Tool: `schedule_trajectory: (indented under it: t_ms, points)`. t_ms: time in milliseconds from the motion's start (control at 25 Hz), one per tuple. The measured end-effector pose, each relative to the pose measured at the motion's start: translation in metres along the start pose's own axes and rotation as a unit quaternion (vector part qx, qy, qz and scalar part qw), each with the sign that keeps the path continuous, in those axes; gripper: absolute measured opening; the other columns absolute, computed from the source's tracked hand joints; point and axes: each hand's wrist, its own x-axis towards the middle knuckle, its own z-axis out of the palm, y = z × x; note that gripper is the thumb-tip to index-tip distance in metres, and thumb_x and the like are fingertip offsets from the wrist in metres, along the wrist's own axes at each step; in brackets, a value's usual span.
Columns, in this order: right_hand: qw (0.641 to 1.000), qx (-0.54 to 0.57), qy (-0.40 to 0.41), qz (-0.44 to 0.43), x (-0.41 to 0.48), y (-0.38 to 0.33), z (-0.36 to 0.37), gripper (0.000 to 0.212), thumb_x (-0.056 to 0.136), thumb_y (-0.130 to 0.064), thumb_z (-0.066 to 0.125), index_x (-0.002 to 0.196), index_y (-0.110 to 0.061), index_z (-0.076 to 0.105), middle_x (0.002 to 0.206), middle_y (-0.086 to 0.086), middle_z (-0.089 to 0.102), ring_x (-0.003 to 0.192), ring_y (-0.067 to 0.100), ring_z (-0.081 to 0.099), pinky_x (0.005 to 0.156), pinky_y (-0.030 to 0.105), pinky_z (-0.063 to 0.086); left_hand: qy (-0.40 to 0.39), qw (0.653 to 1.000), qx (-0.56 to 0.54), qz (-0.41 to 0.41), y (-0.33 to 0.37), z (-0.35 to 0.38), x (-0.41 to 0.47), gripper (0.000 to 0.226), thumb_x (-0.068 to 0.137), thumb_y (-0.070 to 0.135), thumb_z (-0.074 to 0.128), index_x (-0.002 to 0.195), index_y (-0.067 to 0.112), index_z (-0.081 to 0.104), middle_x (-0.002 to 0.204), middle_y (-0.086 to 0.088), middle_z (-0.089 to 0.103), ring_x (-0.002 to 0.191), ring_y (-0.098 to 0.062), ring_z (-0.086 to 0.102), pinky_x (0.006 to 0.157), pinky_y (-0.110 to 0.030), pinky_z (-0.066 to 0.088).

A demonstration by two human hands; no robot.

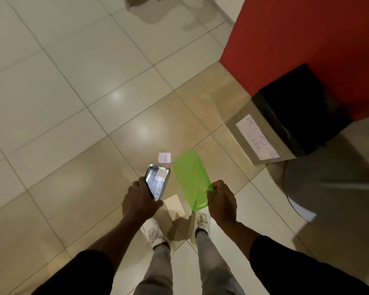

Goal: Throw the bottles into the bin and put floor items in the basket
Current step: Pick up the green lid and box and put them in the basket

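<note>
My left hand (140, 201) grips a shiny silver box (158, 180) by its near end, holding it above the floor. My right hand (221, 201) pinches the near edge of a translucent green plastic lid (190, 177), which hangs tilted over the tiles. A cardboard bin (262, 135) with a black liner and a handwritten paper label stands to the right, against a red wall. On the floor lie a small white paper square (164, 157) and a beige card (175, 206), just ahead of my shoes. No bottle or basket is in view.
The floor is glossy beige tile (73, 103). A red wall block (307, 39) fills the upper right. A round grey base (332, 188) sits on the floor at right, close to the bin. My white shoes (156, 234) stand at the bottom centre.
</note>
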Motion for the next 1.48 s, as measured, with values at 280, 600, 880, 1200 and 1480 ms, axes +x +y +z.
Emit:
schedule_trajectory:
  t_ms: [280,600,880,1200,1480]
  points:
    - [0.999,0.027,0.042,-0.009,-0.063,-0.061,-0.094,0.016,0.095,-0.023,0.067,0.108,-0.016,0.060,0.103,0.004,0.069,0.094,0.030,0.067,0.078,0.041,0.056,0.015,0.998,-0.026,0.055,0.033,-0.090,-0.080,0.086,0.064,0.047,0.087,0.134,0.014,0.048,0.122,-0.009,0.062,0.108,-0.033,0.064,0.082,-0.046,0.058]
    - [0.988,0.079,0.132,0.024,-0.140,-0.044,-0.138,0.013,0.094,-0.024,0.070,0.101,-0.021,0.060,0.090,-0.003,0.069,0.078,0.022,0.065,0.067,0.031,0.047,-0.009,0.994,-0.031,0.106,0.045,-0.109,-0.143,0.079,0.062,0.047,0.085,0.126,0.016,0.051,0.117,-0.006,0.064,0.105,-0.033,0.066,0.081,-0.043,0.057]
    - [0.976,0.113,0.178,0.058,-0.159,0.012,-0.188,0.015,0.093,-0.024,0.073,0.098,-0.024,0.059,0.087,-0.008,0.066,0.072,0.015,0.060,0.062,0.026,0.041,-0.004,0.990,-0.002,0.141,0.113,-0.103,-0.183,0.082,0.059,0.048,0.087,0.126,0.017,0.050,0.116,-0.003,0.063,0.106,-0.029,0.065,0.082,-0.040,0.056]
    - [0.952,0.153,0.250,0.085,-0.179,0.137,-0.283,0.015,0.089,-0.028,0.075,0.095,-0.027,0.061,0.079,-0.013,0.063,0.068,0.010,0.059,0.058,0.027,0.042,-0.001,0.983,0.008,0.185,0.242,-0.044,-0.252,0.078,0.061,0.047,0.087,0.125,0.022,0.053,0.114,0.004,0.060,0.108,-0.025,0.065,0.082,-0.037,0.054]
    - [0.915,0.216,0.325,0.105,-0.198,0.241,-0.373,0.017,0.089,-0.024,0.075,0.088,-0.026,0.058,0.078,-0.011,0.063,0.069,0.011,0.061,0.062,0.040,0.055,-0.015,0.966,0.001,0.260,0.382,0.018,-0.315,0.077,0.061,0.050,0.085,0.128,0.025,0.056,0.119,0.004,0.064,0.110,-0.025,0.065,0.089,-0.040,0.057]
